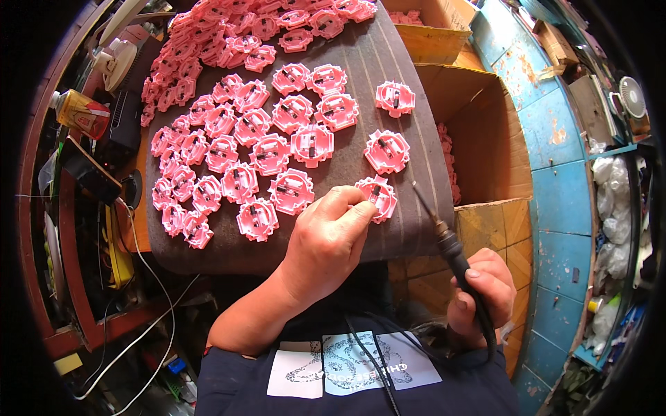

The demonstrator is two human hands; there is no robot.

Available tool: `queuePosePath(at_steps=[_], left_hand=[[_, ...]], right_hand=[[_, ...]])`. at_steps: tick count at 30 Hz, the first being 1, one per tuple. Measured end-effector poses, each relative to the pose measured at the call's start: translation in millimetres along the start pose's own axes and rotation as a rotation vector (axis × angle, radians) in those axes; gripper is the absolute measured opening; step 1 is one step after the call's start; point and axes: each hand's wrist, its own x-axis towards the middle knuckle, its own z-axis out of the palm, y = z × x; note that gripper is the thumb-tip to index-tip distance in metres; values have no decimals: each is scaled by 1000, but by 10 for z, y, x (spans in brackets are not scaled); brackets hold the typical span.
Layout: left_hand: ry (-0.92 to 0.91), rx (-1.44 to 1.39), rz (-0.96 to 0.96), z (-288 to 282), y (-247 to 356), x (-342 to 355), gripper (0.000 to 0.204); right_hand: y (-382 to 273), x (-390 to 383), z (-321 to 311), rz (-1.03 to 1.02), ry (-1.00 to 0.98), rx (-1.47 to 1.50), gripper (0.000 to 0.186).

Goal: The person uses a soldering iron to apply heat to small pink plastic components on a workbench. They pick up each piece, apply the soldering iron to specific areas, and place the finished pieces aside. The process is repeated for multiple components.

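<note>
My left hand (326, 239) pinches the left side of a pink plastic shell (383, 202) near the table's front edge. The fingertips hide part of that shell. In my right hand (489, 295) is a soldering iron (454, 249), gripped by its black handle. The iron's thin tip points up and left, just right of the shell and apart from it. Beyond lie two more loose pink shells, one close by (387, 152) and one farther back (395, 98). Several rows of similar shells (270, 154) with small black parts inside spread to the left.
A dense heap of pink shells (208, 41) covers the far end of the dark table cover (347, 243). Open cardboard boxes (496, 132) with pink pieces stand to the right. The iron's black cord (374, 360) crosses my shirt. White cables (163, 284) hang at the left.
</note>
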Motion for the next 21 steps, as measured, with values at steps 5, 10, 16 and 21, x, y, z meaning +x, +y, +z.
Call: queuePosePath(at_steps=[5,10,16,21], left_hand=[[-10,5,2,5,7,17,23],[-6,-3,-2,10,5,17,22],[-17,-5,-11,-3,8,16,22],[-16,-5,-12,-1,6,14,23]], right_hand=[[-1,64,88,35,26,-28,34],[72,16,218,79,34,47,33],[163,-10,282,86,-80,-30,35],[301,204,622,23,16,-149,42]])
